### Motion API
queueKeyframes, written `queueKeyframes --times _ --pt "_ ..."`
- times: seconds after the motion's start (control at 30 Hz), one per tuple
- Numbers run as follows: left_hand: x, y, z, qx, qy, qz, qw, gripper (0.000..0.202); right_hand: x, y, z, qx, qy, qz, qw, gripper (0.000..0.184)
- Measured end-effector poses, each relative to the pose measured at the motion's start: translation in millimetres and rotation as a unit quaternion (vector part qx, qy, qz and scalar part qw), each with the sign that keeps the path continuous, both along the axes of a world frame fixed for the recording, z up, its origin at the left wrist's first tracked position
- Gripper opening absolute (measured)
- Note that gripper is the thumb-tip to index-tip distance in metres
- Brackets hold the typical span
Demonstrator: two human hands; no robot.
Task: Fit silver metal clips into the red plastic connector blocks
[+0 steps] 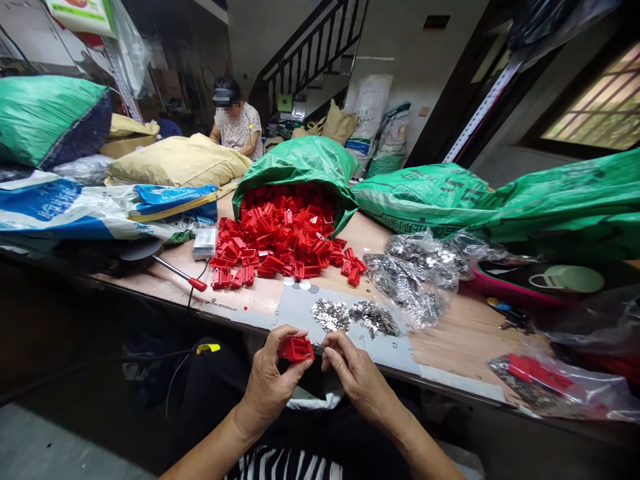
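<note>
My left hand (273, 373) grips a small red plastic part (297, 349) just below the table's front edge. My right hand (353, 369) is beside it, its fingertips pinched at the part's right side on something too small to make out. On the grey mat (300, 305) in front of my hands lie two small heaps of shiny metal pieces (355, 315). Further back, many red plastic parts (280, 237) spill onto the wooden table (465, 333) from an open green sack (300, 163).
Clear bags of metal pieces (420, 270) lie right of the mat. Green sacks (500, 200) fill the right and far left. A red-handled tool (180, 273) and a blue-white sack (95, 210) lie at left. Another person (235, 120) sits at the back. A bag with red parts (545, 380) lies near right.
</note>
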State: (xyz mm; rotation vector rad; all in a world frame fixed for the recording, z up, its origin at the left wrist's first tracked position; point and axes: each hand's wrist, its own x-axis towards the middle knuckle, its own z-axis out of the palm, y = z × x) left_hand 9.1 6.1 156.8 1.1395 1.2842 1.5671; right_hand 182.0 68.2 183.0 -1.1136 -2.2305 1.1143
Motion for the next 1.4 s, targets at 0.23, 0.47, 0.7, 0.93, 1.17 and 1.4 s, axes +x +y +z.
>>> queueKeyframes --times 0.23,0.47,0.7,0.93,1.17,1.4 --pt "-10.3 -2.7 -47.1 0.006 0.159 -0.092 0.983 0.042 9.9 8.6 -10.9 0.014 -0.041 -0.014 0.999 0.013" --pt "-26.4 0.0 -121.7 -0.056 0.170 -0.067 0.982 0.044 3.8 50.9 -13.1 0.102 -0.099 -0.046 0.989 0.017" --pt "-34.8 -9.2 -161.5 -0.001 0.328 -0.021 0.945 0.041 -32.1 107.4 -21.1 0.215 -0.197 -0.030 0.956 0.026" --pt "-29.1 -15.8 -165.8 0.043 0.455 -0.021 0.889 0.045 -84.7 135.2 -20.7 0.240 -0.260 -0.051 0.934 0.030" --pt "-20.4 -8.4 -113.1 0.083 0.379 -0.066 0.919 0.062 -98.1 151.2 -17.6 0.240 -0.254 -0.065 0.935 0.013" --pt "-9.1 14.1 -72.7 -0.037 0.373 -0.046 0.926 0.077 -69.3 126.3 -7.2 0.247 -0.143 -0.055 0.957 0.014"
